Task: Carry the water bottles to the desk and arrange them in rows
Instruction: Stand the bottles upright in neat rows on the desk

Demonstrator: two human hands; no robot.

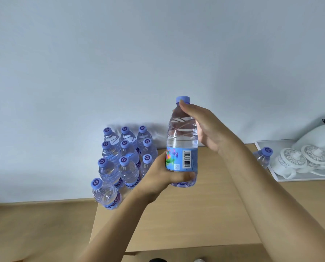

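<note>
I hold one clear water bottle (182,137) with a purple cap and blue label upright above the wooden desk (205,205). My left hand (163,174) grips its lower part at the label. My right hand (205,127) wraps its upper part just under the cap. Several matching bottles (123,159) stand in rows at the desk's left end against the wall. One more bottle (263,156) stands at the right, beside the tray.
A white tray (271,163) at the right end holds two lidded white cups (292,161) and a white teapot (320,137). The pale wall (157,53) rises right behind the desk. Wooden floor (35,229) lies to the left of the desk.
</note>
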